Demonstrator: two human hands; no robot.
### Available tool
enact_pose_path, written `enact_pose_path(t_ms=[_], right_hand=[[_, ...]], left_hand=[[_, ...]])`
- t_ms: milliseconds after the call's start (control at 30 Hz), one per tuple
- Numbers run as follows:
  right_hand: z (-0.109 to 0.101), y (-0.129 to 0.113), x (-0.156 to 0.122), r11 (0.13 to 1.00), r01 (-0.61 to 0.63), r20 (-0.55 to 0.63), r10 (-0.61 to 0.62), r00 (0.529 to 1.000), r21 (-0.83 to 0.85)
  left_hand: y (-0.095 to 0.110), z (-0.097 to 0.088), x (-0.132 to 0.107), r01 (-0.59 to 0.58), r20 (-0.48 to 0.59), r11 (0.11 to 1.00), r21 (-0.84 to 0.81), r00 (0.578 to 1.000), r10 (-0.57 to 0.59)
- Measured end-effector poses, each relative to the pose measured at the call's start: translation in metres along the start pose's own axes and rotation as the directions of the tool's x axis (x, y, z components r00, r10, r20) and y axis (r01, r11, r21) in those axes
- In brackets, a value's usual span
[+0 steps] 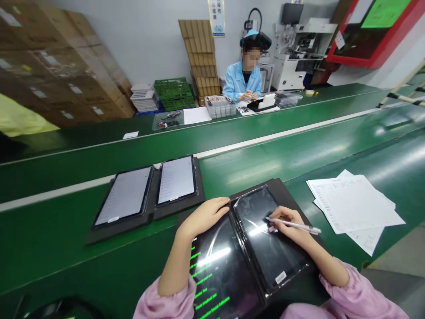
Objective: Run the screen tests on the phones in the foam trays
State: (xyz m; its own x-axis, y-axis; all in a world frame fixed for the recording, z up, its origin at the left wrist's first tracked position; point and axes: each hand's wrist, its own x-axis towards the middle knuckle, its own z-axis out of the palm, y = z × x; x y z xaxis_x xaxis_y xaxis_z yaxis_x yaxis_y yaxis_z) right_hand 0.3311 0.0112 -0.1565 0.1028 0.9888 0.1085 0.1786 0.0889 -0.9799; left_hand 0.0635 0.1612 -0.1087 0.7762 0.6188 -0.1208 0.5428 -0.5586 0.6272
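Two dark tablets lie side by side on a black tray [282,188] in front of me. The left tablet [219,274] shows green text on a black screen. The right tablet [265,239] is dark and wrapped in glossy film. My left hand [204,217] rests curled on the top edge of the left tablet. My right hand [288,223] holds a white stylus [294,225] with its tip touching the right tablet's screen.
A second black tray [146,210] with two lit grey-screen tablets sits to the left on the green belt [299,155]. Printed sheets [352,206] lie at my right. Across the line a person in a blue coat [244,79] works at a bench beside cartons and green crates.
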Motion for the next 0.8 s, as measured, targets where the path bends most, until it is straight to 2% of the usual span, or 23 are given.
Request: enact_pose_path(t_ms=[100, 200, 500, 800], right_hand=[[0.001, -0.002, 0.002, 0.988, 0.034, -0.069, -0.045, 0.997, -0.152], [0.002, -0.002, 0.003, 0.975, -0.006, -0.083, -0.012, 0.997, -0.221], [0.004, -0.001, 0.003, 0.952, 0.017, -0.039, -0.031, 0.999, -0.307], [0.007, -0.002, 0.002, 0.943, 0.027, -0.053, -0.047, 0.998, -0.332]], left_hand=[[-0.015, -0.007, 0.001, -0.01, 0.007, 0.994, -0.106, 1.0, 0.011], [-0.019, -0.006, 0.007, -0.019, -0.008, 0.992, -0.125, 1.0, 0.018], [-0.012, 0.002, 0.008, 0.004, -0.013, 0.999, -0.052, 1.0, -0.004], [-0.011, 0.003, 0.007, 0.011, -0.018, 1.0, -0.03, 1.0, -0.011]])
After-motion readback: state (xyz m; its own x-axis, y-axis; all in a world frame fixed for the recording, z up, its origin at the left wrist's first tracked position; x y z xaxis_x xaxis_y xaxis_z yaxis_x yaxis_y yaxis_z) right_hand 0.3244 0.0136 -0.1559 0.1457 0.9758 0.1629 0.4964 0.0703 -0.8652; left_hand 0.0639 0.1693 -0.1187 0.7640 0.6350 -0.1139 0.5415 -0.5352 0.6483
